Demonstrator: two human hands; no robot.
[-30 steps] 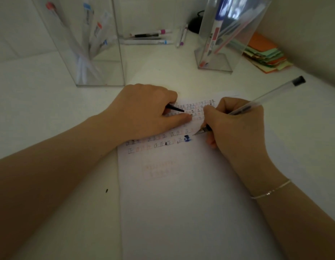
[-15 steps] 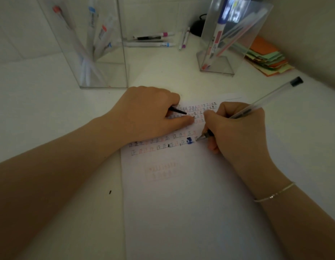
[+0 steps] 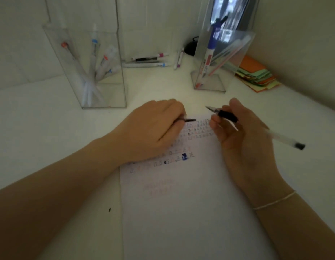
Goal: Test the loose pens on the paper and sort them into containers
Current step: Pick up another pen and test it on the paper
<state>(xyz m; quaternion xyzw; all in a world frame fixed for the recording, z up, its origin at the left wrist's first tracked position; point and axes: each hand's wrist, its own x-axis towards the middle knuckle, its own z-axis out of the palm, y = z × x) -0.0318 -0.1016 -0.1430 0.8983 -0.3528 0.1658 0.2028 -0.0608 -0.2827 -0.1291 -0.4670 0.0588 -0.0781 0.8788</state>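
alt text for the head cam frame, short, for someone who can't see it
A person's right hand holds a clear pen lifted off a sheet of paper covered in test marks, while the left hand rests on the sheet gripping a black cap. Behind stand two clear containers holding pens, with loose pens between them.

a white desk surface (image 3: 41, 128) fills the view under dim, greenish light, brightest in a soft patch just beyond the knuckles. past the fingers a pale wall (image 3: 153, 19) with faint tile lines closes the back. to the right of the hands a plain beige wall (image 3: 303, 44) slants in, meeting the desk in a corner. a small dark speck (image 3: 109, 209) marks the desk near the forearm.
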